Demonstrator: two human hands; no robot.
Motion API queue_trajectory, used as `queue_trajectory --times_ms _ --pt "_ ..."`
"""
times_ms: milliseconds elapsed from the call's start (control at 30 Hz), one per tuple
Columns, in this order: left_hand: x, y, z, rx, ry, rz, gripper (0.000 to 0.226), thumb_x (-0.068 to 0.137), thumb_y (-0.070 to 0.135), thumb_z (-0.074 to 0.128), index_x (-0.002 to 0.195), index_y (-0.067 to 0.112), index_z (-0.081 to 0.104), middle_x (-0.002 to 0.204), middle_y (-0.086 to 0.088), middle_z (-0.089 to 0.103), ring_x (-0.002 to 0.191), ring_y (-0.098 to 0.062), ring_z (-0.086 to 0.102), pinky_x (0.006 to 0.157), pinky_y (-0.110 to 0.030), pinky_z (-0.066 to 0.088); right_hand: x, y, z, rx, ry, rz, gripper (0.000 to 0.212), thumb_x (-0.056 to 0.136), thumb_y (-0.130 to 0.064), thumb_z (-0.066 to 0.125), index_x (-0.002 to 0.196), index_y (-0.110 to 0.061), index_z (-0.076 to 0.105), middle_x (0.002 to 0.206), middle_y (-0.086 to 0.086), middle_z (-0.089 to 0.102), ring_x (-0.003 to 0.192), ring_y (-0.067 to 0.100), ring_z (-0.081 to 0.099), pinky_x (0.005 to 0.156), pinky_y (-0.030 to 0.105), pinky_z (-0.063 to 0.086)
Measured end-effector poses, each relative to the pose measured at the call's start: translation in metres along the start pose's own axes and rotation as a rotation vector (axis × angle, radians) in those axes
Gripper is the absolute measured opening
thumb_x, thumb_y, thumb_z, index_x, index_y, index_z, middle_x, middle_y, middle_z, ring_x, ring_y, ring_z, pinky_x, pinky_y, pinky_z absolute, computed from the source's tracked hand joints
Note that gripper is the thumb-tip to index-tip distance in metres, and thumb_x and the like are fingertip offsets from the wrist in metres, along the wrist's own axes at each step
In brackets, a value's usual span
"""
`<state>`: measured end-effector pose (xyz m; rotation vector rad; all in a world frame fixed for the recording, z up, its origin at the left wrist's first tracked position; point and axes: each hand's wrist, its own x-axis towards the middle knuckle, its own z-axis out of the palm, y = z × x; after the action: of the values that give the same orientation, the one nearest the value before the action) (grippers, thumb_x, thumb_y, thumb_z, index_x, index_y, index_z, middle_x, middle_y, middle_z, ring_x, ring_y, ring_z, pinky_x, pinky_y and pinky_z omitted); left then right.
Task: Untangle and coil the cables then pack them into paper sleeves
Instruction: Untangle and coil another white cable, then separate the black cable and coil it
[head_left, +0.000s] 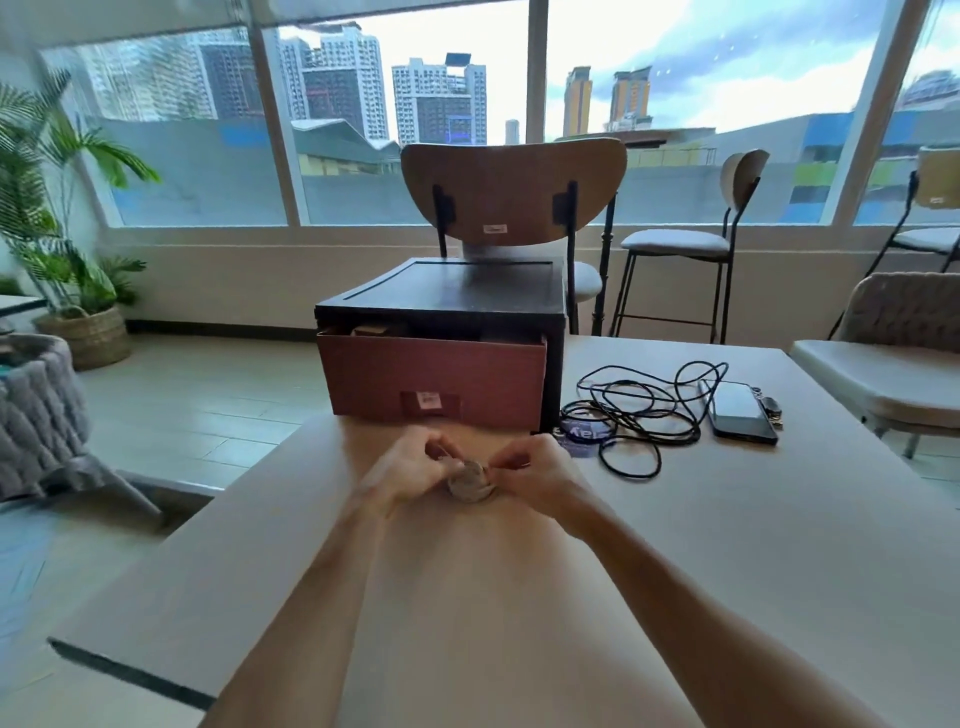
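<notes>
A small pale coiled cable (470, 486) lies on the table between my hands, in front of the drawer box. My left hand (408, 467) grips its left side with curled fingers. At the coil's right edge, my right hand (535, 475) pinches it. To the right, a tangle of black cables (639, 408) sprawls loose on the table, partly over a blue-and-white printed sheet (584, 435). No paper sleeve is plainly visible.
A black box with a reddish-brown drawer (434, 379) slightly pulled out stands just beyond my hands. A dark phone (740, 410) with keys lies right of the black cables. Chairs stand behind and to the right of the beige table (675, 571).
</notes>
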<state>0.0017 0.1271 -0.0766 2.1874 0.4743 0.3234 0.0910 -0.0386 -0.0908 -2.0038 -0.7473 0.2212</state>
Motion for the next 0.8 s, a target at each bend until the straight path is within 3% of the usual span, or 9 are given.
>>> queue_trajectory --times_ms 133,233,333,500,600,800 --pt "0.0 -0.01 0.007 0.055 0.023 -0.049 0.018 0.081 0.021 0.081 0.096 0.016 0.071 0.1 -0.007 0.071 0.095 -0.024 0.066 0.087 -0.033 0.054 -0.005 -0.004 0.004 -0.072 0.033 -0.038 0.007 0.082 -0.017 0.075 0.087 -0.017 0.08 0.084 0.0 0.075 0.079 0.01 0.065 0.066 0.021 0.048" --pt "-0.004 -0.01 0.012 0.083 0.114 -0.115 0.018 0.087 0.022 0.074 0.104 0.017 0.068 0.108 -0.005 0.066 0.102 -0.023 0.061 0.08 -0.026 0.042 -0.013 -0.001 -0.005 -0.074 0.031 -0.038 0.01 0.087 -0.018 0.07 0.093 -0.017 0.078 0.09 0.0 0.075 0.083 0.011 0.066 0.075 0.028 0.052" --pt "-0.001 -0.002 0.014 0.077 0.128 -0.103 0.018 0.086 0.017 0.076 0.1 0.014 0.064 0.105 -0.008 0.064 0.098 -0.023 0.061 0.081 -0.027 0.046 -0.019 0.006 -0.026 -0.064 0.039 -0.029 0.012 0.09 -0.019 0.069 0.1 -0.017 0.076 0.09 -0.005 0.07 0.085 0.01 0.065 0.08 0.029 0.053" --pt "-0.002 0.044 0.018 0.156 0.247 0.217 0.01 0.088 0.018 0.072 0.096 0.019 0.067 0.092 0.006 0.066 0.084 -0.01 0.061 0.073 -0.014 0.043 -0.02 0.021 -0.064 -0.083 0.208 -0.035 0.019 0.088 -0.014 0.066 0.074 -0.025 0.071 0.071 -0.013 0.066 0.067 0.003 0.059 0.064 0.02 0.045" --pt "0.001 0.075 0.031 0.102 0.171 0.36 0.003 0.092 0.018 0.067 0.092 0.019 0.07 0.087 0.012 0.069 0.082 0.0 0.061 0.069 -0.005 0.04 -0.014 0.029 -0.089 -0.061 0.345 0.005 0.014 0.087 -0.009 0.067 0.089 -0.017 0.078 0.088 -0.001 0.076 0.083 0.014 0.069 0.072 0.022 0.05" --pt "0.023 0.118 0.067 0.098 -0.014 0.478 0.008 0.093 0.013 0.068 0.099 0.011 0.073 0.086 0.006 0.07 0.075 -0.006 0.063 0.066 -0.005 0.045 -0.007 0.054 -0.131 -0.104 0.446 0.084 0.027 0.081 0.0 0.06 0.097 -0.013 0.079 0.096 0.004 0.077 0.092 0.016 0.071 0.09 0.031 0.055"
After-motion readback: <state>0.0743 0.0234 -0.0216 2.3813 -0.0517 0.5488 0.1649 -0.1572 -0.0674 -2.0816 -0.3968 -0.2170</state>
